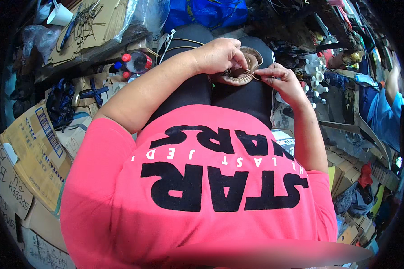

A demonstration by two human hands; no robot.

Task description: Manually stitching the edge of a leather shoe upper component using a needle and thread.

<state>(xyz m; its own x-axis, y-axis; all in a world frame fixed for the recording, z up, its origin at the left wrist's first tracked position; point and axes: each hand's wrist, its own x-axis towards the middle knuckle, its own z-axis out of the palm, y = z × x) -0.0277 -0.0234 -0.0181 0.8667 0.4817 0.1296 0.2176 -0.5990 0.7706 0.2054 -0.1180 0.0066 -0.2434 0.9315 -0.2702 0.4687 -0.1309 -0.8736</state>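
A small brown leather shoe upper (234, 80) with a stitched, gathered edge rests on my lap, over dark trousers (184, 87). My left hand (223, 55) reaches over it from the left, thumb and fingers pinched at its opening. From the right, my right hand (280, 80) pinches a thin tan lace (254, 74) at the upper's edge. The fingers of both hands are closed and close together. What exactly the left fingertips grip is partly hidden behind the hand. A loop of tan cord (184, 46) lies across my left thigh.
Flat cardboard (92, 27) with dark cords lies at upper left, near a white cup (59, 15). Bottles with red caps (137, 62) stand left of my leg. Several small white bottles (314, 71) sit at right. Cardboard boxes (36, 152) line the left; a person in blue (386, 116) is at far right.
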